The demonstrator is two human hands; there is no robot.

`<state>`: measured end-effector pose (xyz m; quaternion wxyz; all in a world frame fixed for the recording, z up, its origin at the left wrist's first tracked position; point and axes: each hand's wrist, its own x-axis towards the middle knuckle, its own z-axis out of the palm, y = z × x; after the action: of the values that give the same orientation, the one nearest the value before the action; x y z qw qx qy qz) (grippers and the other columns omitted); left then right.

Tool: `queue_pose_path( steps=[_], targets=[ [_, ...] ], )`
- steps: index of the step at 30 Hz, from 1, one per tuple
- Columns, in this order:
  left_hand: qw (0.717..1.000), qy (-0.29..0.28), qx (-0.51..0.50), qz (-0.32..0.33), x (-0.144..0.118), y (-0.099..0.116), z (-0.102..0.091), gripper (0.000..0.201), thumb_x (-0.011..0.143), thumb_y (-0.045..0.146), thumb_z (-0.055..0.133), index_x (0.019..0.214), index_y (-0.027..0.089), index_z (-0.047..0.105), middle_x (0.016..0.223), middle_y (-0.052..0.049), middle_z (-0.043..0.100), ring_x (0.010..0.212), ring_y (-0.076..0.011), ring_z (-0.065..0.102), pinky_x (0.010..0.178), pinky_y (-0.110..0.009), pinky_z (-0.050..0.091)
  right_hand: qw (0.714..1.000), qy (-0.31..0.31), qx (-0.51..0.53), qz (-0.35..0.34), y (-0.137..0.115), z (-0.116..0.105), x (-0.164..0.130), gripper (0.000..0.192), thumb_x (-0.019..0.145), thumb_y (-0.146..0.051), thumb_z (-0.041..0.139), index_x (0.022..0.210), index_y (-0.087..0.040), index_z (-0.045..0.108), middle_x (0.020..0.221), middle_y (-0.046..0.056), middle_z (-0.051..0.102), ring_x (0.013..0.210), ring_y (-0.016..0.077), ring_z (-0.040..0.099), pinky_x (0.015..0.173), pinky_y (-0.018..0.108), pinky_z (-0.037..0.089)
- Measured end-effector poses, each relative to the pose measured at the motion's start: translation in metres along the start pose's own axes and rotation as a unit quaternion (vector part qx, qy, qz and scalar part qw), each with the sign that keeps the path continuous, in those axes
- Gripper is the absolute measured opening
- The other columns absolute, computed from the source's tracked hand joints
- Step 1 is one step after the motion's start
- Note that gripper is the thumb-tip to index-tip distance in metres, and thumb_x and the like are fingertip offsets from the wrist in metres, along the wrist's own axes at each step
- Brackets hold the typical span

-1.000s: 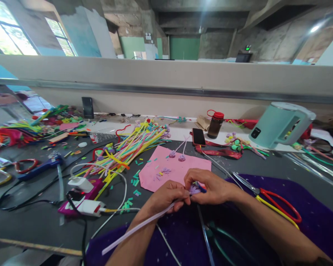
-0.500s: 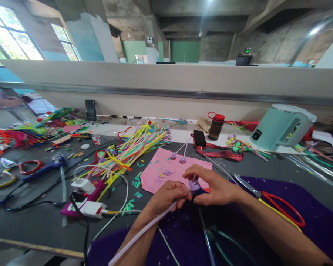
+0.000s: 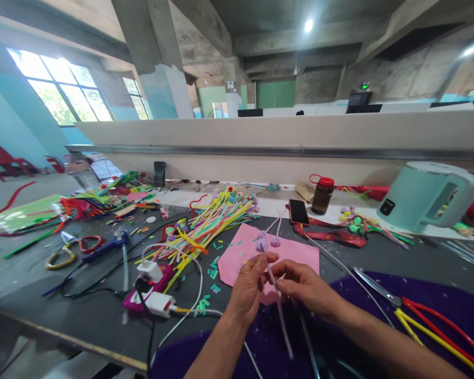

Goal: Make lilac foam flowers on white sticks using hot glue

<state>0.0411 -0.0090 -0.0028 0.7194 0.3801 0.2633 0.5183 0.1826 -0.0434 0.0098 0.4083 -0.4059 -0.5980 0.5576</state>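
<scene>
Stem (image 3: 283,326) swung rightward | left hand (image 3: 247,289) over sheet (image 3: 305,256) edge | scissors (image 3: 396,301) apart

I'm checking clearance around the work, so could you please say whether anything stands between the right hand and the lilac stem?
Nothing visible does: the right hand is at the lilac stem, which the left hand pinches below its flower.

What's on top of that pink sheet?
The pink sheet bears a purple flower and, towards its left, small green bits. The left hand, right hand and held flower hide part; what lies behind them can't be seen.
</scene>
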Motion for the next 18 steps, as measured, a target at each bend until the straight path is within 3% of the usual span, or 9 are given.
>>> queue_pose_path(
  steps=[4,8,18],
  targets=[
    [0.999,-0.021,0.036,0.002,-0.001,-0.006,0.001,0.019,0.076,0.030,0.062,0.082,0.013,0.070,0.082,-0.004,0.061,0.060,-0.0089,0.050,0.056,-0.022,0.042,0.999,0.014,0.040,0.010,0.003,0.002,0.003,0.022,0.079,-0.037,0.058,0.078,-0.015,0.057,0.059,-0.003,0.053,0.045,0.0074,0.049,0.039,0.016,0.031],
    [0.998,-0.039,0.041,-0.006,-0.001,-0.007,0.002,0.020,0.077,0.028,0.061,0.088,0.013,0.070,0.064,-0.001,0.057,0.052,-0.0079,0.048,0.050,-0.021,0.040,0.998,0.028,0.052,0.010,0.007,0.001,0.005,0.027,0.081,-0.040,0.056,0.070,-0.015,0.053,0.046,-0.006,0.047,0.038,0.0060,0.043,0.037,0.016,0.028],
    [0.998,-0.033,0.007,-0.057,0.002,-0.006,-0.003,0.018,0.071,0.024,0.066,0.081,0.010,0.068,0.055,-0.001,0.059,0.043,-0.0103,0.052,0.042,-0.023,0.042,0.997,-0.016,0.072,0.038,0.012,0.000,0.004,0.033,0.076,-0.048,0.058,0.072,-0.015,0.052,0.059,-0.003,0.057,0.039,0.0049,0.047,0.038,0.016,0.028]
  ],
)
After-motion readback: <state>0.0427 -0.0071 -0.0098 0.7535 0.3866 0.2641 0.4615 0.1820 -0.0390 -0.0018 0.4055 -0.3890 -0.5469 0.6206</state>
